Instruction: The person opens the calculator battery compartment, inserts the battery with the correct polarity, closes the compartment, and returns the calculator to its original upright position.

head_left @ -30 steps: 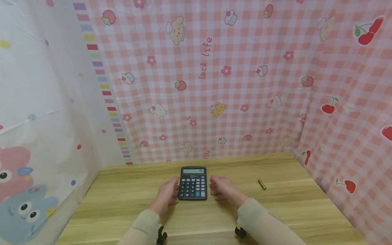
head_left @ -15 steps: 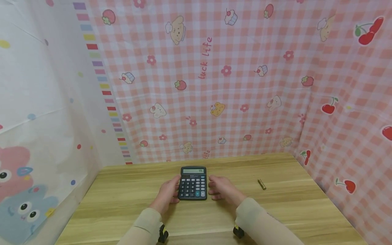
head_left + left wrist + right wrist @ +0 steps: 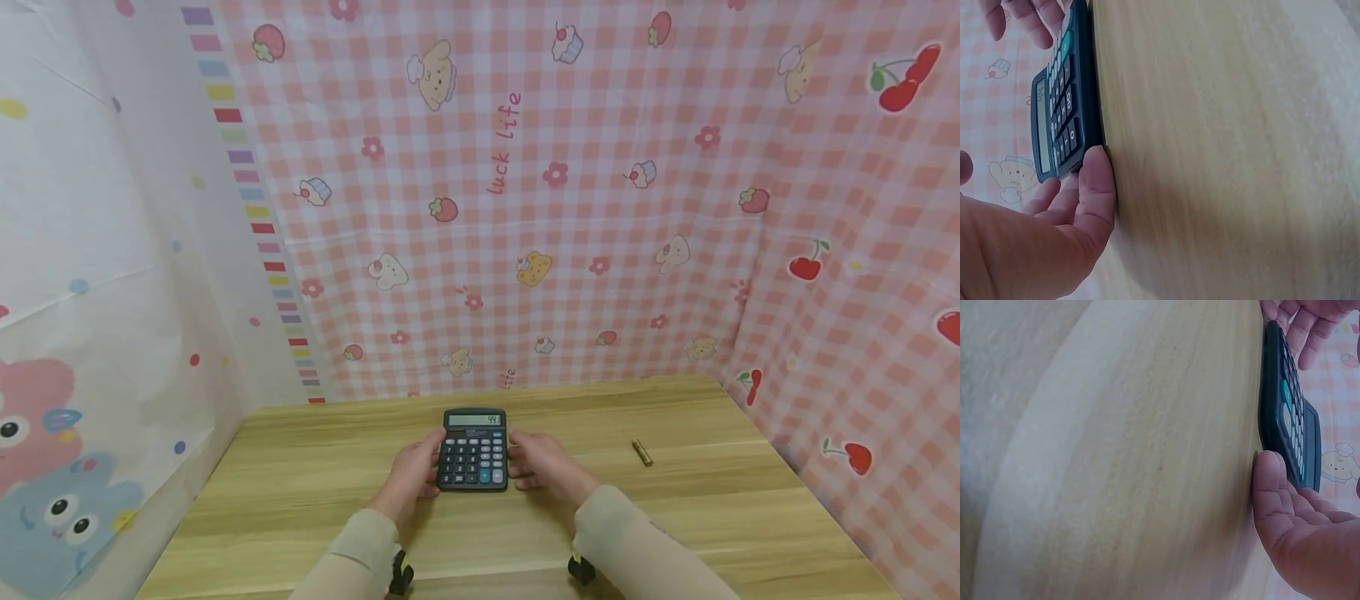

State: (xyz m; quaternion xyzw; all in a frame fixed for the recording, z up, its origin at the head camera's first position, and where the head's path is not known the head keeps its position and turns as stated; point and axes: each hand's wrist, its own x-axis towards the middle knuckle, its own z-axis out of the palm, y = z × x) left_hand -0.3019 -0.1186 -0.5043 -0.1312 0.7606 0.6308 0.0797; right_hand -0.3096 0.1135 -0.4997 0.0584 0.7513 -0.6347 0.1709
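Observation:
A black desk calculator point(image 3: 472, 450) lies flat on the wooden table, its display showing "441". My left hand point(image 3: 411, 472) stands at its left side, the fingertips touching the edge in the left wrist view. On the other side my right hand point(image 3: 547, 464) has its fingertips against or very close to the right edge. Both hands have their fingers gently bent and neither is wrapped round the calculator. In the right wrist view the little finger of the right hand point(image 3: 1300, 522) rests on the table beside the calculator point(image 3: 1279, 400).
A gold-coloured battery-like cylinder point(image 3: 642, 452) lies on the wooden table point(image 3: 300, 467) to the right. Behind the table hangs a pink checked cloth point(image 3: 487, 250), with a white patterned cloth point(image 3: 97, 250) at the left.
Both hands have moved slightly inward, closing the small gaps to the calculator's sides. The calculator and the cylinder have stayed in place.

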